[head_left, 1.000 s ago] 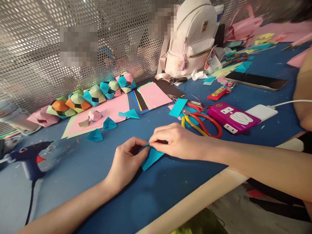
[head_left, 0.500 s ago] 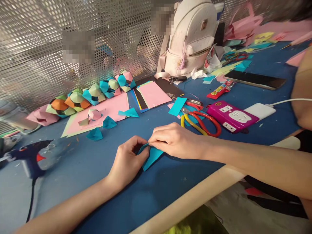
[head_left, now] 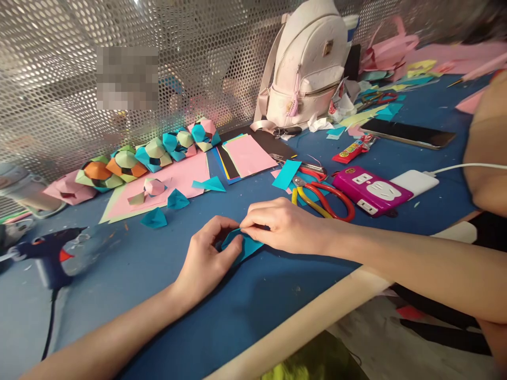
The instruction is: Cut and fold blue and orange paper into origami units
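The glue gun (head_left: 49, 258) lies at the left edge, its nozzle tip clear of other things; open tabletop (head_left: 114, 264) runs from it to the left hand (head_left: 209, 253), whose thumb and fingers pinch the blue paper (head_left: 247, 247); the right hand (head_left: 277, 224) pinches its upper edge, fingertips close to the left's; scissors (head_left: 325, 198) lie just beyond the right wrist; the paper's far part is hidden under the fingers, the forearms are cut off by the frame; the paper sits between both grips, its lower part showing below them.
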`<state>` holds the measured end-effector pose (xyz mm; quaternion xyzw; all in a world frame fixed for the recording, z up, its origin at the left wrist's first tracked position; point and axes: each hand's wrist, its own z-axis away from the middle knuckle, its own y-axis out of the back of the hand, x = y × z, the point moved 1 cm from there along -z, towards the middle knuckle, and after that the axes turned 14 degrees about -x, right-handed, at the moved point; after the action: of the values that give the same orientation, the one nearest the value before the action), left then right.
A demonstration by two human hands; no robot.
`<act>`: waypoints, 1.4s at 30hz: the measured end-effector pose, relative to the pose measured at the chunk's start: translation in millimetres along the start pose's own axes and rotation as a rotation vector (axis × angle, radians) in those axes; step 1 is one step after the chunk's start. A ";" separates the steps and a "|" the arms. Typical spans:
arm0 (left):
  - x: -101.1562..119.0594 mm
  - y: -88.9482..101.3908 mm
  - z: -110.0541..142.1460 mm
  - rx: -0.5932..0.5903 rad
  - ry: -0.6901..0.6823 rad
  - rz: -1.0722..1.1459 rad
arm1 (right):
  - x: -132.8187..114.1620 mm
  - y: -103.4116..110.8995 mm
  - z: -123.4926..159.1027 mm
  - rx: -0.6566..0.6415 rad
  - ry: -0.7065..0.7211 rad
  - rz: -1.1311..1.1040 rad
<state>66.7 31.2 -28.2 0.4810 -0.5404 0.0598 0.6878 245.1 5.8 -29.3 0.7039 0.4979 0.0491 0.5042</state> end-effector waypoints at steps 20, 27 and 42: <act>3.0 1.7 0.8 0.058 0.066 0.048 | -0.6 -1.4 -1.4 0.029 -0.028 -0.043; -2.6 5.4 -4.4 0.059 0.153 0.227 | -2.3 1.5 -7.0 0.074 -0.172 -0.208; -10.0 0.9 -5.6 0.190 0.219 0.573 | -2.3 -13.0 -12.8 0.044 -0.329 -0.161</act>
<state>66.0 40.1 -35.5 0.3618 -0.5687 0.3527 0.6491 228.2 12.5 -31.9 0.6713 0.4642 -0.1182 0.5656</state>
